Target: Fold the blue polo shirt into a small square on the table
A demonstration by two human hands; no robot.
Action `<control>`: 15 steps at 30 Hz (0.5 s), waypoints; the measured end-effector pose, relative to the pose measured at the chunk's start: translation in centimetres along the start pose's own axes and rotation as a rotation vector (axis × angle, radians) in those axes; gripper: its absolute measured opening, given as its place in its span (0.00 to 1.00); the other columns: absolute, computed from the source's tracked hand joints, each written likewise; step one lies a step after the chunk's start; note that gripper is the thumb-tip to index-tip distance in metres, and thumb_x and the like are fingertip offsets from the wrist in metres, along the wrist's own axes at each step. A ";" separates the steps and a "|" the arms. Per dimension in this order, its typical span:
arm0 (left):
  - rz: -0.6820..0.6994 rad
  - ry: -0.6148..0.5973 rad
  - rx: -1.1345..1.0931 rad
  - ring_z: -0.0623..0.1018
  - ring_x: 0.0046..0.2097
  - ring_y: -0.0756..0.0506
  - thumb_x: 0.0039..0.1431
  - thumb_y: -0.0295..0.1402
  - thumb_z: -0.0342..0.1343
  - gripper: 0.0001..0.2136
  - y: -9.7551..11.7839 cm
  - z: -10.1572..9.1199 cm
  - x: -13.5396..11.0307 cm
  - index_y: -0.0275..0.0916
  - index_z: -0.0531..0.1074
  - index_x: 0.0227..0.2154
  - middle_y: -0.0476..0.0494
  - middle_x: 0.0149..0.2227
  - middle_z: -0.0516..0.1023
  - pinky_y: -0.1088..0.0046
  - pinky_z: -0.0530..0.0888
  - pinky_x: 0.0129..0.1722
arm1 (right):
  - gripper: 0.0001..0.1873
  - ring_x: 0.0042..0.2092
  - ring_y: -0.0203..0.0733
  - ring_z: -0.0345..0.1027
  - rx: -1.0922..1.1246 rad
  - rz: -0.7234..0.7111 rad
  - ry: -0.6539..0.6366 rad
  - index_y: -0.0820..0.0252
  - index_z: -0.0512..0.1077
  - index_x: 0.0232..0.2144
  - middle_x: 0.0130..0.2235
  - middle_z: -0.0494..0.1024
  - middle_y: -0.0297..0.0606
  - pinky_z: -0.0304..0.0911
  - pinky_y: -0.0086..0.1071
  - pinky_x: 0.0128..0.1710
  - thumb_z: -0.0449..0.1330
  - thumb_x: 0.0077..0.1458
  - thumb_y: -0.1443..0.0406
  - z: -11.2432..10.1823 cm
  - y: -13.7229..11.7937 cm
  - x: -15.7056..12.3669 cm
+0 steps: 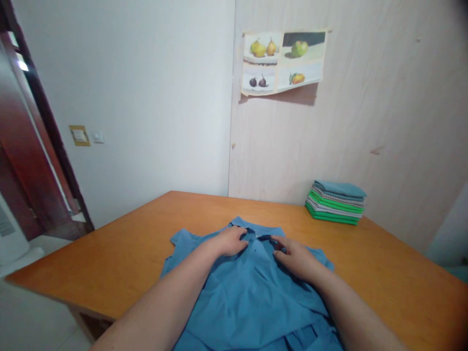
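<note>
A blue collared shirt (248, 302) lies spread over the wooden table in front of me, its collar toward the wall and its lower part wrinkled and folded near my body. At the left side of the neck opening, my left hand (233, 241) has its fingers curled over the collar edge. On the other side, my right hand (292, 254) pinches the collar edge between thumb and fingers. A small pale label shows inside the neck between both hands. Parts of the fingertips are hidden in the cloth.
At the table's (146, 234) far right stands a stack of folded cloths (335, 204) in green, grey and blue. A fruit picture sheet (283, 63) hangs on the wall behind. Past the table's left edge is a dark red door (32, 131).
</note>
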State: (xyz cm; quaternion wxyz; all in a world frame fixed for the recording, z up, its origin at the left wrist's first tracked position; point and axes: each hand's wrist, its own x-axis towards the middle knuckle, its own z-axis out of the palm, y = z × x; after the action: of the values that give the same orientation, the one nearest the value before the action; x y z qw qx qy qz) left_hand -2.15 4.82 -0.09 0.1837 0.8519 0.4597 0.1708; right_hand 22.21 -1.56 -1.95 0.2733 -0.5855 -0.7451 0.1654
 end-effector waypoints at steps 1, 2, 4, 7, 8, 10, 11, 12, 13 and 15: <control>0.002 -0.008 0.029 0.72 0.59 0.34 0.57 0.39 0.57 0.22 -0.1 0.3 -0.3 0.40 0.74 0.54 0.34 0.58 0.74 0.58 0.66 0.60 | 0.31 0.45 0.46 0.73 -0.022 0.017 0.003 0.59 0.68 0.61 0.47 0.80 0.43 0.64 0.38 0.47 0.57 0.54 0.64 0.2 0.1 0.1; 0.008 -0.014 0.061 0.72 0.59 0.34 0.57 0.40 0.57 0.23 -0.2 0.6 -0.5 0.41 0.73 0.55 0.34 0.58 0.74 0.57 0.66 0.60 | 0.32 0.43 0.45 0.73 -0.037 0.027 0.004 0.60 0.65 0.63 0.45 0.80 0.42 0.64 0.37 0.44 0.56 0.54 0.65 0.3 0.2 0.1; 0.036 -0.013 0.118 0.71 0.60 0.35 0.58 0.42 0.57 0.24 -0.5 0.8 -1.0 0.41 0.72 0.57 0.36 0.58 0.74 0.58 0.66 0.60 | 0.34 0.39 0.43 0.72 -0.043 0.040 0.013 0.59 0.61 0.65 0.41 0.80 0.39 0.63 0.34 0.40 0.56 0.55 0.66 0.6 0.2 0.1; 0.095 0.035 0.119 0.70 0.61 0.37 0.59 0.40 0.57 0.26 -0.9 0.8 -1.3 0.38 0.68 0.60 0.36 0.61 0.71 0.60 0.65 0.62 | 0.36 0.36 0.41 0.71 -0.027 0.052 0.029 0.59 0.59 0.66 0.38 0.79 0.36 0.61 0.32 0.37 0.56 0.55 0.66 1.0 0.2 0.1; 0.108 0.064 0.106 0.69 0.62 0.37 0.59 0.40 0.57 0.27 -1.0 0.8 -1.2 0.38 0.67 0.61 0.36 0.62 0.70 0.61 0.64 0.63 | 0.36 0.36 0.41 0.71 -0.025 0.060 0.031 0.59 0.58 0.66 0.37 0.79 0.36 0.61 0.32 0.37 0.56 0.55 0.66 1.1 0.2 0.1; 0.117 0.125 0.089 0.68 0.63 0.38 0.60 0.38 0.56 0.27 -1.0 0.8 -1.1 0.37 0.65 0.62 0.37 0.63 0.69 0.63 0.64 0.63 | 0.36 0.36 0.42 0.71 -0.039 0.082 0.035 0.60 0.58 0.66 0.36 0.79 0.36 0.62 0.32 0.37 0.57 0.55 0.66 1.2 0.4 0.3; 0.120 0.145 0.090 0.69 0.62 0.39 0.60 0.38 0.56 0.27 -1.0 0.8 -1.1 0.37 0.66 0.61 0.37 0.62 0.69 0.63 0.64 0.63 | 0.36 0.36 0.42 0.71 -0.058 0.092 0.038 0.59 0.59 0.66 0.36 0.79 0.36 0.62 0.32 0.37 0.57 0.56 0.65 1.3 0.4 0.4; 0.126 0.154 0.099 0.69 0.62 0.39 0.60 0.37 0.56 0.25 -1.0 0.8 -1.0 0.38 0.67 0.60 0.37 0.61 0.70 0.63 0.65 0.62 | 0.35 0.37 0.43 0.72 -0.084 0.098 0.036 0.58 0.60 0.66 0.36 0.79 0.37 0.62 0.33 0.37 0.57 0.56 0.65 1.3 0.5 0.6; 0.135 0.154 0.114 0.71 0.60 0.39 0.59 0.36 0.56 0.24 -0.9 0.9 -1.0 0.38 0.68 0.59 0.38 0.60 0.72 0.63 0.66 0.61 | 0.34 0.38 0.44 0.72 -0.115 0.103 0.033 0.57 0.61 0.65 0.37 0.80 0.38 0.62 0.33 0.38 0.57 0.56 0.65 1.3 0.4 0.8; 0.164 0.135 0.149 0.73 0.58 0.38 0.59 0.35 0.56 0.21 -0.6 0.9 -1.0 0.39 0.72 0.55 0.39 0.57 0.75 0.62 0.68 0.59 | 0.28 0.42 0.46 0.73 -0.186 0.108 0.026 0.54 0.68 0.61 0.41 0.81 0.40 0.63 0.35 0.41 0.57 0.57 0.64 1.3 0.3 1.3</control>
State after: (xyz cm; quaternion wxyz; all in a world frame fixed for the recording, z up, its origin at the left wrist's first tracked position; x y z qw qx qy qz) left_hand -2.71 4.15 -1.31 0.0737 0.8845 0.4111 0.2077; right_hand 21.48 -0.10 -2.90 0.2181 -0.6497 -0.7209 0.1026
